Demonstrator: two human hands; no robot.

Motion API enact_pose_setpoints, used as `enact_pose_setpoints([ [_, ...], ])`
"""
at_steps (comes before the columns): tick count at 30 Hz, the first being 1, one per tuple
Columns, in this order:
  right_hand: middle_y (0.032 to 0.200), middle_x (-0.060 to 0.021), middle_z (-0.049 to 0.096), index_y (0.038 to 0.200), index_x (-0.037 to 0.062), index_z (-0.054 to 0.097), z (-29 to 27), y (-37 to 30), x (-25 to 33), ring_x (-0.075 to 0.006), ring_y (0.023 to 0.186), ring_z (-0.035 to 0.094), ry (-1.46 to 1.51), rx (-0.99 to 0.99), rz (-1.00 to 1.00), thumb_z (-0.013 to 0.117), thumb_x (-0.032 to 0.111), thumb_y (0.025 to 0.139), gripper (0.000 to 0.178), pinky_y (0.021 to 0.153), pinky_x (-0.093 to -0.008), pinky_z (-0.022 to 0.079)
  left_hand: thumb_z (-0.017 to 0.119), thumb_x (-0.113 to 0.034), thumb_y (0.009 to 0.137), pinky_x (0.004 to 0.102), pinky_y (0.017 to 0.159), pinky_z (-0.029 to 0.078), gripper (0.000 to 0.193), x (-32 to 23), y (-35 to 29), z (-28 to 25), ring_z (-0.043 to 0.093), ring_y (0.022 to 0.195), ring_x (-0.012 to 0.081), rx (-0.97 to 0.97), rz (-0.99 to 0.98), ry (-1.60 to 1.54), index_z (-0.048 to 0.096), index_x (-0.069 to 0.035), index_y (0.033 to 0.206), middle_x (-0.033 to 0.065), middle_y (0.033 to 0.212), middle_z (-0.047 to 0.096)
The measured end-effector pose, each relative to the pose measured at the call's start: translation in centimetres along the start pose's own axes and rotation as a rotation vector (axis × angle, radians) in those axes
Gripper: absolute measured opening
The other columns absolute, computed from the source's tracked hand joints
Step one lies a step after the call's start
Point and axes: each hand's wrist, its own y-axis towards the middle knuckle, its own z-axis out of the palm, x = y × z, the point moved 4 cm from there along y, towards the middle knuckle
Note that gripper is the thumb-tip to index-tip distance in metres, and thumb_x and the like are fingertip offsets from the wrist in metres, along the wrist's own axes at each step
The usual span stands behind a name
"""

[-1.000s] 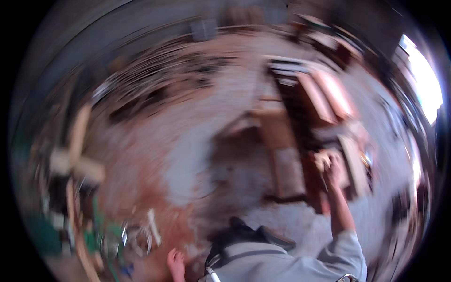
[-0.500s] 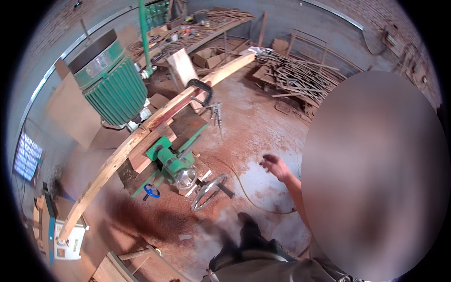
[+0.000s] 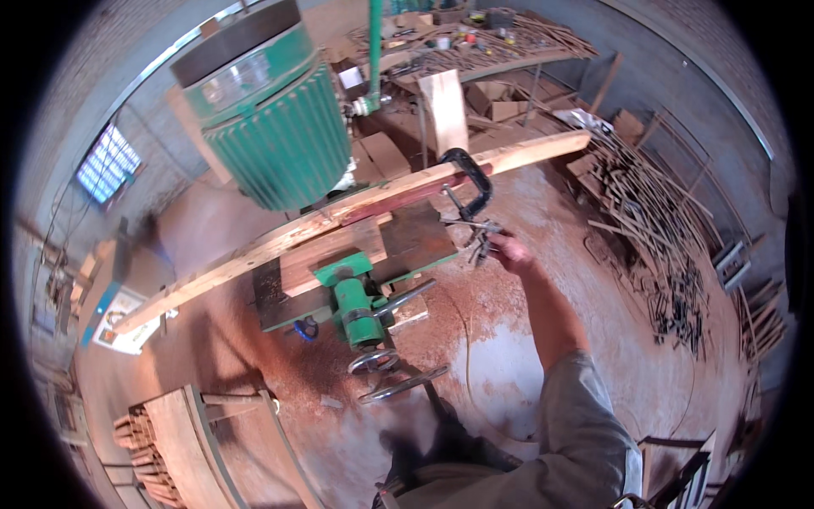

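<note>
The right hand (image 3: 509, 252) is extended forward from the lower right, forearm and grey sleeve trailing back toward the person. Its fingers are closed about the metal handle end of a black C-clamp (image 3: 469, 182); whether the grip is firm or merely resting cannot be told. The left hand is not in view.

The clamp lies directly ahead of and just above the right hand. Its black frame arches over a long wooden plank (image 3: 356, 212), and its screw runs down toward the hand. The plank's long axis runs crosswise to the reaching arm, from far lower left to upper right, rising slightly to the right. The clamp sits toward the plank's right portion, so the right hand is the only hand near it.

Beyond and left of the hand, the plank rests across the dark surface (image 3: 420, 242) of a green woodworking machine (image 3: 356, 301), with a ribbed green motor housing (image 3: 271, 127) further behind. Handwheels (image 3: 394, 373) sit below the machine, nearer the person. Sawdust covers the floor (image 3: 500, 365) under the arm.
</note>
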Motion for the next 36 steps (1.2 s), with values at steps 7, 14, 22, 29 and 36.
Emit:
enact_pose_setpoints([
  [7,0.087,-0.0059,0.063,0.102,0.0031,0.058,5.9,-3.3,9.8,-0.015,0.078,0.059,-0.293,0.112,-0.03,0.06,0.026,0.087,0.027,0.051,-0.0293,0.051,0.064,-0.026,0.072,0.0378,0.058,0.05,0.026,3.7,-2.9,2.8,0.06,0.067,0.0254,-0.026,-0.079,-0.071,0.062,-0.005,0.086,0.0128,0.076,0.061],
  [14,0.068,-0.0025,0.06,0.078,0.0063,0.058,14.5,-3.3,13.2,-0.0091,0.056,0.055,-0.642,0.195,-0.029,0.061,0.037,0.085,0.031,0.038,-0.023,0.041,0.065,-0.028,0.072,0.0382,0.059,0.05,0.025,5.7,-2.8,3.9,0.06,0.069,0.0249,-0.033,-0.036,-0.072,0.062,-0.006,0.085,0.0118,0.076,0.06],
  [22,0.086,-0.0061,0.061,0.095,0.0011,0.062,9.9,-2.7,12.6,-0.0137,0.071,0.055,-0.62,0.205,0.133,0.066,0.026,0.083,0.028,0.053,-0.0298,0.048,0.066,-0.029,0.072,0.0386,0.059,0.049,0.025,5.2,-1.4,6.1,0.059,0.071,0.0242,-0.016,-0.034,-0.06,0.062,-0.007,0.083,0.0106,0.076,0.059],
  [29,0.099,-0.0104,0.062,0.108,-0.0033,0.058,3.5,0.5,8.7,-0.0167,0.096,0.057,-0.772,0.143,-0.031,0.066,0.004,0.075,0.034,0.086,-0.031,0.044,0.067,-0.03,0.071,0.039,0.059,0.049,0.024,8.8,-2.5,6.3,0.059,0.072,0.0236,-0.04,-0.023,0.027,0.062,-0.008,0.081,0.0096,0.076,0.058],
  [36,0.099,-0.007,0.06,0.109,0.0005,0.057,1.7,2.2,6.8,-0.0159,0.091,0.055,-0.579,0.432,-0.206,0.064,0.014,0.078,0.035,0.084,-0.0296,0.043,0.065,-0.037,0.074,0.0405,0.061,0.05,0.032,17.2,-7.9,9.0,0.06,0.069,0.0275,-0.085,-0.266,-0.438,0.064,-0.008,0.087,0.0104,0.08,0.062],
])
